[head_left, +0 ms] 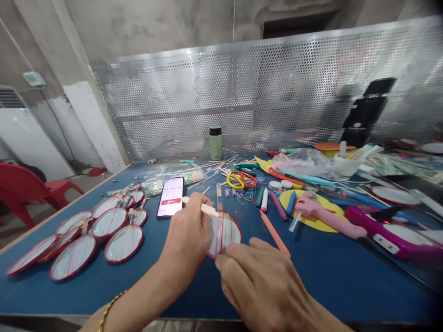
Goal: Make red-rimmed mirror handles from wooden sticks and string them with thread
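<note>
My left hand (188, 230) is closed around a white stick-like tool (202, 207) whose tip points right over a round white disc with a red rim (224, 232). My right hand (258, 272) pinches the lower edge of that disc and holds it tilted up off the blue table (332, 272). Red threads or bands run across the disc's face. An orange stick (275, 233) lies on the table just right of the disc.
Several finished red-rimmed discs (104, 230) lie at the left. A phone (170, 197) with a timer lies behind my left hand. Pens, scissors (242, 180), a pink glue gun (325, 214), a green bottle (215, 143) and clutter fill the right. Perforated metal screen behind.
</note>
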`<action>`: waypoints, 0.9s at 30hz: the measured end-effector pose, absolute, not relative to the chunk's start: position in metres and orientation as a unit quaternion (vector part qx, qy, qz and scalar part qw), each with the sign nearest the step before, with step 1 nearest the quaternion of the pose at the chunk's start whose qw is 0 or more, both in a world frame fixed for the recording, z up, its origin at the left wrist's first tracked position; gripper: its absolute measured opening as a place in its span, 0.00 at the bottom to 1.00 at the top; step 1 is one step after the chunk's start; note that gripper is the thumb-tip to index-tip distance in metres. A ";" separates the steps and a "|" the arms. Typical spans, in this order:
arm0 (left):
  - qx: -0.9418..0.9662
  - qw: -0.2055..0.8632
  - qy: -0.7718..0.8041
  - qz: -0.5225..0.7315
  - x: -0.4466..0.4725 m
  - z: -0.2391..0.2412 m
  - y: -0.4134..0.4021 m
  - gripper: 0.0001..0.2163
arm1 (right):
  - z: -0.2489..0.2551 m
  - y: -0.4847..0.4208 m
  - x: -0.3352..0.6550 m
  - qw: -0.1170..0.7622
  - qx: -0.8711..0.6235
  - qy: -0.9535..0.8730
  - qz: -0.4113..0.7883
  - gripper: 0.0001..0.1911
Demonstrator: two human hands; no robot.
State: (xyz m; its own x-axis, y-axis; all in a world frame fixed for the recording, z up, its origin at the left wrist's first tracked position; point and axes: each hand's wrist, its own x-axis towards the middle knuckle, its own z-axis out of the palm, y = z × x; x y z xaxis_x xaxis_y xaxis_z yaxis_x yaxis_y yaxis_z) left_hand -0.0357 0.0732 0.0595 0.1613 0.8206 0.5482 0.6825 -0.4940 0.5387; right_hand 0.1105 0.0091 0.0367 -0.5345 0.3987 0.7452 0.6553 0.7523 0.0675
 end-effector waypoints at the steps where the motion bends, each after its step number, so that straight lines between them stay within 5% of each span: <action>1: 0.758 0.084 0.496 0.415 -0.036 0.059 0.073 0.07 | 0.037 0.009 0.110 0.372 -0.305 -0.860 -0.170 0.11; 16: 0.766 0.085 0.484 0.414 -0.035 0.060 0.070 0.08 | 0.044 0.001 0.118 0.351 -0.307 -0.874 -0.139 0.16; 27: 0.763 0.078 0.487 0.419 -0.036 0.061 0.071 0.07 | 0.042 0.002 0.120 0.369 -0.289 -0.869 -0.161 0.11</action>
